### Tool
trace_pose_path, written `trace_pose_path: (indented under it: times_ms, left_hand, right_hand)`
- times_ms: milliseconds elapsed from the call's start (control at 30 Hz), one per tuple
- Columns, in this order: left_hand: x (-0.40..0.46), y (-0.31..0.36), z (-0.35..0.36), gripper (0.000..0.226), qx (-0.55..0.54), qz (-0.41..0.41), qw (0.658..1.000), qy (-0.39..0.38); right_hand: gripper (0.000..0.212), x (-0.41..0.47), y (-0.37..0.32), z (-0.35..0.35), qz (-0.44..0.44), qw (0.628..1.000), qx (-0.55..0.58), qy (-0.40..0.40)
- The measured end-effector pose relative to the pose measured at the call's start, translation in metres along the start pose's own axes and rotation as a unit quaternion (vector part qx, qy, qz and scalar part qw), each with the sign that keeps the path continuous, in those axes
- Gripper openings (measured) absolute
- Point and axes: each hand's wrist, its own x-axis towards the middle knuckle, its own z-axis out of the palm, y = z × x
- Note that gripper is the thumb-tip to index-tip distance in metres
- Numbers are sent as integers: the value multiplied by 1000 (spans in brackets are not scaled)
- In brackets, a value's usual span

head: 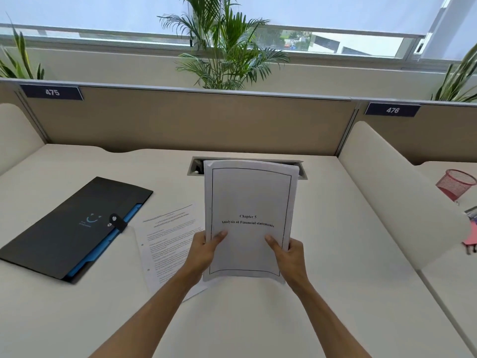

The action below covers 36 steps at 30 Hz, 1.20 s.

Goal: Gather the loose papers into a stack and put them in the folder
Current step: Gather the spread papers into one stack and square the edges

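Observation:
Both hands hold a stack of white papers (250, 197) upright above the desk; its top sheet reads "Chapter 5, Analysis of Financial statements". My left hand (206, 250) grips the stack's lower left edge, thumb on the front. My right hand (286, 257) grips the lower right edge the same way. A loose printed sheet (165, 244) lies flat on the desk under my left forearm, partly hidden. The black folder (64, 228) with a blue inner edge and a strap clasp lies closed at the left.
The white desk (335, 254) is bounded by a beige partition at the back and curved dividers on both sides. A cable slot (196, 169) sits behind the stack. A red mesh pen cup (455, 184) stands on the neighbouring desk at right.

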Motion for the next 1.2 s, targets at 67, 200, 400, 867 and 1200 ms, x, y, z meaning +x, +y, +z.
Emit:
trace_pose_path:
  times_ms: [67, 200, 400, 867, 1200]
  left_hand:
    - [2, 0, 2, 13, -6, -3, 1000, 26]
    - [7, 3, -1, 19, -13, -11, 998, 65]
    - [7, 5, -20, 15, -1, -42, 986, 162]
    - [-10, -28, -95, 77, 431, -147, 809, 371]
    - [-8, -36, -102, 82, 463, -201, 789, 352]
  right_hand:
    - [12, 4, 1, 4, -6, 1000, -5, 11]
    - [10, 14, -1, 9, -26, 999, -24, 11]
    - [12, 22, 1, 8, -20, 998, -52, 4]
    - [8, 24, 11, 2, 24, 998, -66, -2]
    - [9, 23, 9, 1, 27, 998, -63, -4]
